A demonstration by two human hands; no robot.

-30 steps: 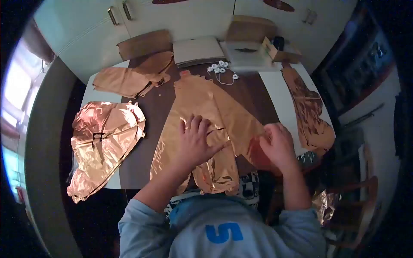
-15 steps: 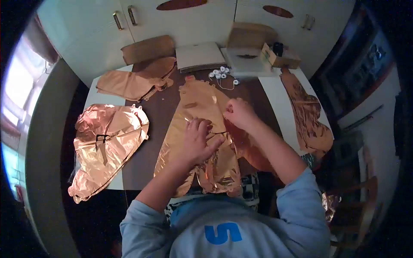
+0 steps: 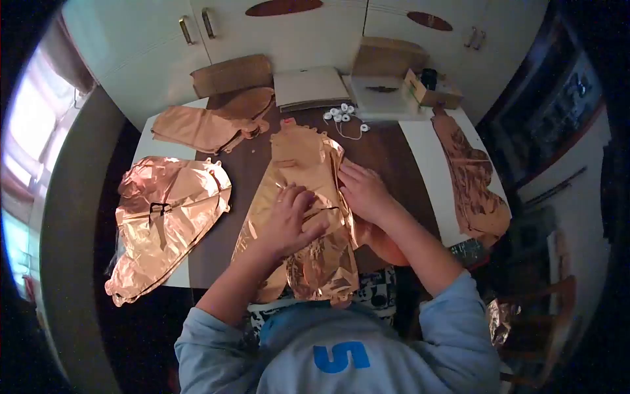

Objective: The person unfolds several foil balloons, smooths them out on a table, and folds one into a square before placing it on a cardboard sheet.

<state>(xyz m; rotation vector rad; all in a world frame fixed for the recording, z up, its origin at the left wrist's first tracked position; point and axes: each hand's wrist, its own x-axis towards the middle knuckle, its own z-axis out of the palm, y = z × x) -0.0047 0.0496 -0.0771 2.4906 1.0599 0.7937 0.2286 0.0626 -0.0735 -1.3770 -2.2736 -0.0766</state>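
A dark brown table (image 3: 243, 177) with white strips along both sides fills the head view, backed by pale cupboard doors (image 3: 289, 33). Down its middle, from the far half to the near edge, lies a long, crumpled copper foil balloon (image 3: 303, 161), uninflated, and the person in a light blue top leans over it. A second deflated foil shape (image 3: 164, 217) rests on the left end of the table, well apart from the first. A third (image 3: 203, 125) lies at the far left, and a fourth (image 3: 472, 177) runs along the right-hand white strip.

The left hand (image 3: 289, 220) lies palm down on the middle of the central balloon, its fingers loosely bent and gripping nothing. The right hand (image 3: 364, 190) lies flat just beside it, with its fingers out straight, pressing the balloon's right edge.

At the far edge stand a flat white box (image 3: 308, 85) and a cardboard box (image 3: 384, 56). Beside them is a cluster of small white caps (image 3: 341, 113).
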